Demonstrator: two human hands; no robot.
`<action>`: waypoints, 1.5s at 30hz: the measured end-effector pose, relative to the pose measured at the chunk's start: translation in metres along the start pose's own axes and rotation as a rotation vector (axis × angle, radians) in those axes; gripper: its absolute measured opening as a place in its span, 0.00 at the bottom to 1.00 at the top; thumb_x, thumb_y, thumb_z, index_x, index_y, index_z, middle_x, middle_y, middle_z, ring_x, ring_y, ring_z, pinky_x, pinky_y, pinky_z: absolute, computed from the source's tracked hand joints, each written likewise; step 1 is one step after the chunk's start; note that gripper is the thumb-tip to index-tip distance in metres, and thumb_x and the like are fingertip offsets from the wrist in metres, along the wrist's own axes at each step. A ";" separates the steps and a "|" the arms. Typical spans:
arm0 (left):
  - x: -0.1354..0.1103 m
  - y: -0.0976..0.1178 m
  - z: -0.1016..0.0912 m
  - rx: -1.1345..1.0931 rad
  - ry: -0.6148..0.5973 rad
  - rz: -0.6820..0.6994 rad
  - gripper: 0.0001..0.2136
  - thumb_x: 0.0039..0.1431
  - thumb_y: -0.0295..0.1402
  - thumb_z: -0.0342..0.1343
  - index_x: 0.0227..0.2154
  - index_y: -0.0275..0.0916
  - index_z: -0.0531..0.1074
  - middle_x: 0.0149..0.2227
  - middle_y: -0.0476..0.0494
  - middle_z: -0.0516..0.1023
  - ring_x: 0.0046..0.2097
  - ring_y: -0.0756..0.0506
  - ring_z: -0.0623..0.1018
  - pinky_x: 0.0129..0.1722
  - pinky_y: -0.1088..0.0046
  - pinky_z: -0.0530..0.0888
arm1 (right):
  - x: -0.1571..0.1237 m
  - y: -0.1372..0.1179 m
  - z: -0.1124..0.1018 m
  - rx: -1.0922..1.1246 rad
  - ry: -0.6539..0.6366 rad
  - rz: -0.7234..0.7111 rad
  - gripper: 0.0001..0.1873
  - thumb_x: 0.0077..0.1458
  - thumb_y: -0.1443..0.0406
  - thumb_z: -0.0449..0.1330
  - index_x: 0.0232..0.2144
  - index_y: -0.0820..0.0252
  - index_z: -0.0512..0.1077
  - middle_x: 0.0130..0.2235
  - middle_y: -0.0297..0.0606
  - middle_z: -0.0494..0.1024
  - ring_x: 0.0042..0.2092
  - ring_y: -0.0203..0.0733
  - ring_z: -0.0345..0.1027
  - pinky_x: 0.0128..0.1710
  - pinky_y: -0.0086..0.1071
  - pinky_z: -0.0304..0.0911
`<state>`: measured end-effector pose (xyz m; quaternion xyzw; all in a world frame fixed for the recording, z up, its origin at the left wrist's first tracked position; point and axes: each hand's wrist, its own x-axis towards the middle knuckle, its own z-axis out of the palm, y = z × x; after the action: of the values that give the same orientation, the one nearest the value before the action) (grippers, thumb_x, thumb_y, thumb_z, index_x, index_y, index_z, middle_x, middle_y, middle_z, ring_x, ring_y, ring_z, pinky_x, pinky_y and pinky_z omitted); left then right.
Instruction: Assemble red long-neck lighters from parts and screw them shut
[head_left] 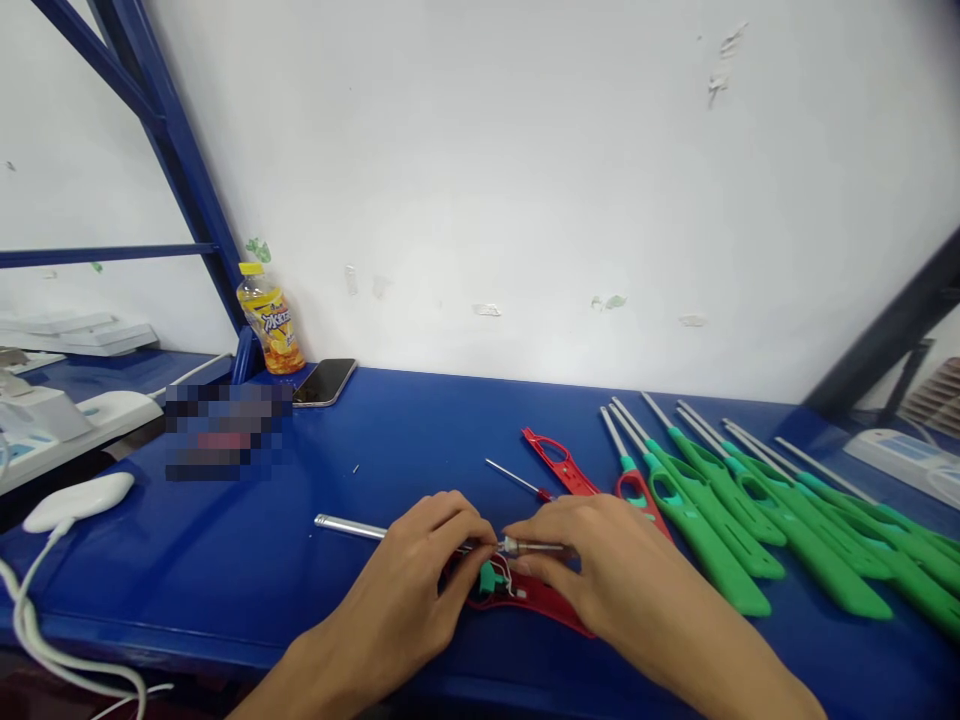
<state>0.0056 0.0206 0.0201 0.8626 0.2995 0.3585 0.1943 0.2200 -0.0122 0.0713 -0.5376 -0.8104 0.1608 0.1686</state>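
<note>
An opened red gas lighter [551, 598] lies on the blue table under my hands, its green trigger [490, 577] and thin white wire or tube [508, 575] exposed. Its metal barrel [349, 525] sticks out leftward past my left hand [420, 565]. That hand is closed in a pinch at the lighter's inner parts; what sits between the fingertips is hidden. My right hand [600, 550] is closed on a brownish see-through fuel tank [540, 548] with a metal valve end facing my left fingertips. Behind it lie a loose red casing half [559, 462] and a screwdriver [517, 478].
Several green lighters [705, 540] and a red one [641, 497] lie fanned out at right. A phone [326, 382] and drink bottle [271, 322] stand at back left. A white charger with cables [79, 500] is at left. The wall [480, 180] bounds the back.
</note>
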 end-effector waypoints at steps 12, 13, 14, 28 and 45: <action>-0.002 -0.001 0.000 0.055 -0.115 -0.090 0.11 0.72 0.25 0.55 0.51 0.46 0.76 0.47 0.48 0.79 0.49 0.43 0.78 0.51 0.63 0.74 | -0.007 0.012 -0.001 0.077 -0.005 0.042 0.11 0.67 0.66 0.62 0.38 0.45 0.84 0.44 0.30 0.82 0.43 0.41 0.76 0.45 0.33 0.61; -0.003 -0.001 -0.002 0.084 -0.131 -0.100 0.13 0.71 0.25 0.55 0.54 0.47 0.75 0.50 0.47 0.79 0.51 0.42 0.77 0.54 0.60 0.73 | -0.008 0.013 0.000 0.068 -0.014 0.049 0.11 0.67 0.66 0.62 0.39 0.45 0.84 0.45 0.31 0.82 0.44 0.42 0.76 0.45 0.34 0.61; -0.004 -0.002 -0.004 0.115 -0.148 -0.107 0.15 0.71 0.25 0.55 0.56 0.47 0.74 0.52 0.46 0.78 0.52 0.41 0.77 0.56 0.57 0.72 | -0.008 0.014 0.000 0.060 -0.021 0.056 0.10 0.67 0.66 0.62 0.40 0.46 0.84 0.45 0.33 0.82 0.44 0.43 0.76 0.46 0.34 0.62; -0.004 -0.011 -0.019 0.254 -0.272 -0.118 0.13 0.72 0.24 0.53 0.44 0.45 0.81 0.44 0.47 0.80 0.43 0.43 0.78 0.46 0.64 0.74 | -0.005 0.010 -0.001 0.052 -0.077 0.206 0.05 0.62 0.62 0.67 0.37 0.47 0.84 0.37 0.32 0.85 0.38 0.44 0.77 0.35 0.33 0.59; -0.007 -0.010 -0.014 0.348 -0.298 -0.071 0.16 0.70 0.17 0.50 0.43 0.43 0.78 0.41 0.47 0.75 0.41 0.43 0.73 0.42 0.66 0.69 | -0.004 0.012 0.001 0.035 -0.093 0.128 0.08 0.62 0.64 0.66 0.33 0.46 0.86 0.33 0.33 0.84 0.35 0.43 0.76 0.34 0.33 0.59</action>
<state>-0.0124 0.0248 0.0206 0.9155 0.3549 0.1630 0.0972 0.2313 -0.0117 0.0644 -0.5771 -0.7785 0.2100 0.1294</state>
